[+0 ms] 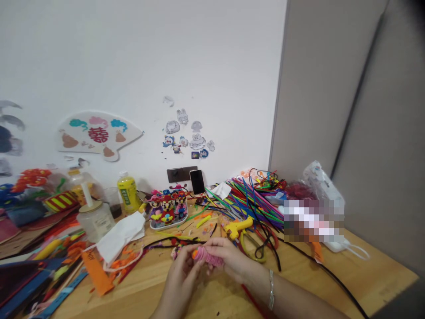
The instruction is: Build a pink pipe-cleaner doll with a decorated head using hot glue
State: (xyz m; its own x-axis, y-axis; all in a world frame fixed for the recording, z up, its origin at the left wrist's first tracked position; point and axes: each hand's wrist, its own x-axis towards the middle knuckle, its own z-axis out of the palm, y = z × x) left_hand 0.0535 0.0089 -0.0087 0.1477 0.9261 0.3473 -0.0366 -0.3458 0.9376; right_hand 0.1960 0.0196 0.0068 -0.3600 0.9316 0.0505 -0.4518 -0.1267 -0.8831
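Note:
Between both hands is a pink coil that looks like wound pipe cleaner [210,257], with a bit of orange at its left end. My left hand [182,272] pinches that left end with thumb and fingers. My right hand [229,256] is closed around the right part of the coil, a bracelet on its wrist. Just beyond the left fingers lies a small pink and dark piece [175,252], partly hidden. A yellow glue gun [238,227] lies past my right hand. Behind it spreads a heap of coloured pipe cleaners [245,201].
A white tray [168,225] holds several small colourful figures. Left of it are a white face mask [121,235], a glass jar [96,221] and a yellow-green bottle [129,192]. A phone [197,182] leans on the wall. A black cable [332,277] crosses the table's right side.

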